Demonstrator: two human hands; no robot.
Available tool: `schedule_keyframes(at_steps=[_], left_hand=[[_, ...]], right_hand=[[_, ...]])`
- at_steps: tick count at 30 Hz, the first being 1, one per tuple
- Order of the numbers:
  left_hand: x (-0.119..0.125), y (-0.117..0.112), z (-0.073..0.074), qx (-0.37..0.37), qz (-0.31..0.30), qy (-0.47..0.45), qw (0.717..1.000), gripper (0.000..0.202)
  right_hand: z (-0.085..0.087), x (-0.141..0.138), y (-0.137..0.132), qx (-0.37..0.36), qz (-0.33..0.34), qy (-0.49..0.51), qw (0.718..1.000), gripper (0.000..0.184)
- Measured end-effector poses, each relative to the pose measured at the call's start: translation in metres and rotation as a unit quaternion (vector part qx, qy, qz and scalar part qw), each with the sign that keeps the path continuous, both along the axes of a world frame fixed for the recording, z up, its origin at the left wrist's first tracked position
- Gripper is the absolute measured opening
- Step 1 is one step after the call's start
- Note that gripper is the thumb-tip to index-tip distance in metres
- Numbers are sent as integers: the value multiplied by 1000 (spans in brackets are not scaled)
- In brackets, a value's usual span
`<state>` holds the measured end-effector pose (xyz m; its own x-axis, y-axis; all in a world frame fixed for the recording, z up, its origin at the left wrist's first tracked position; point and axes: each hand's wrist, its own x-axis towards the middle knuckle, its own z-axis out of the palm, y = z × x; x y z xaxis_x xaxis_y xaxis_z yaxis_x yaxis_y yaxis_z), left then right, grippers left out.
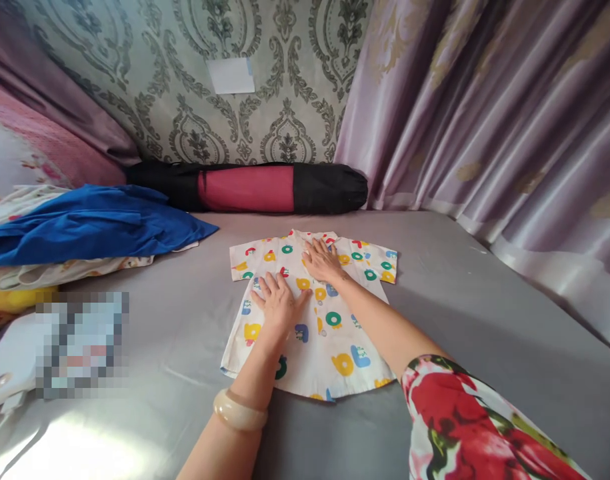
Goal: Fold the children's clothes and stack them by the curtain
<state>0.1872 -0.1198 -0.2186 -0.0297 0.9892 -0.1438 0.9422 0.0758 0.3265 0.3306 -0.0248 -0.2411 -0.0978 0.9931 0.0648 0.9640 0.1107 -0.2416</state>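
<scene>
Outspread, clamping nothing, left hand [279,303] and right hand [325,263] rest on the letter-print shirt [319,340]; its collar [301,235], nearer the right hand, faces the far edge of the grey sheet [459,300].

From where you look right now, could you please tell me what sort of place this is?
Likely a bedroom: a printed shirt lies on a grey sheet, with purple curtains and patterned wallpaper beyond.

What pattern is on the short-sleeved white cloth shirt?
Red, yellow, green and blue letter-like shapes dot the shirt, best seen in the head view.
</scene>
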Motion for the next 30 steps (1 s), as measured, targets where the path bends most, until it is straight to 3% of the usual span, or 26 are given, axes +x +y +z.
schedule_keyframes(at_steps=[4,7,10,15,18,25,30], left_hand=[[-2,1,-5,20,-5,-2,1000,94],[-4,2,-8,32,-9,-6,999,95],[-6,2,-10,42,-15,-10,999,93],[-4,0,-7,86,-44,-21,995,91],[-1,-3,-6,97,-85,-24,991,90],[2,-4,-5,61,-154,2,986,76],[0,2,-6,45,-161,22,986,73]], right_hand=[[14,10,1,-22,13,75,997,57],[29,32,-12,-20,1,160,987,60],[35,66,-44,4,-22,128,992,55],[33,124,-115,-22,-17,22,999,52],[30,146,-149,18,-18,19,1000,44],[23,145,-205,45,-64,64,995,10],[27,129,-227,34,-80,75,993,18]])
